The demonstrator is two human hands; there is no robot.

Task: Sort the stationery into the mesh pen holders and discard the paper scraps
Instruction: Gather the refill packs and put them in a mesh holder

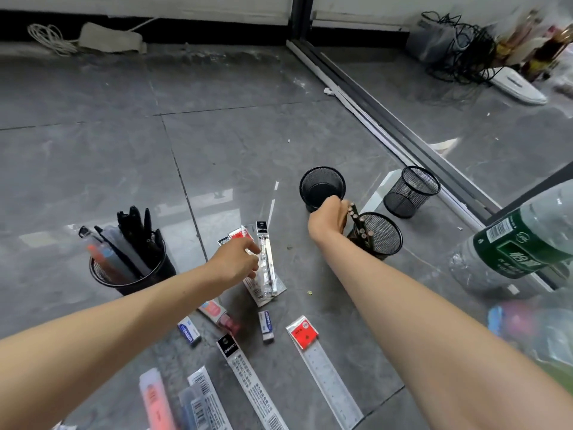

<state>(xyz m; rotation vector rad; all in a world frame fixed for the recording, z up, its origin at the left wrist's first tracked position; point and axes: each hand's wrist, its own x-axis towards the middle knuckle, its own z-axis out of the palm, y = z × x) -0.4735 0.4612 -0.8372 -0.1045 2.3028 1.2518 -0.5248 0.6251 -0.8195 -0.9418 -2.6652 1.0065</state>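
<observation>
a bundle of pencils (356,220) is held closed in the right hand (328,219) over a mesh holder (379,234) for dropping in; refill packets (266,265) on the floor are pinched by the left hand (237,259) for sorting next.

Pen-filled holder (131,268) at nine o'clock on the floor (217,119); three holders cluster at two o'clock, the nearest (379,235) containing pencils (356,223); rulers (328,377) and erasers (266,325) lie at six.

I see a grey tiled floor (248,135) carrying four mesh pen holders (322,187), packaged rulers (328,377), erasers (266,325) and a green-labelled bottle (521,246).
</observation>
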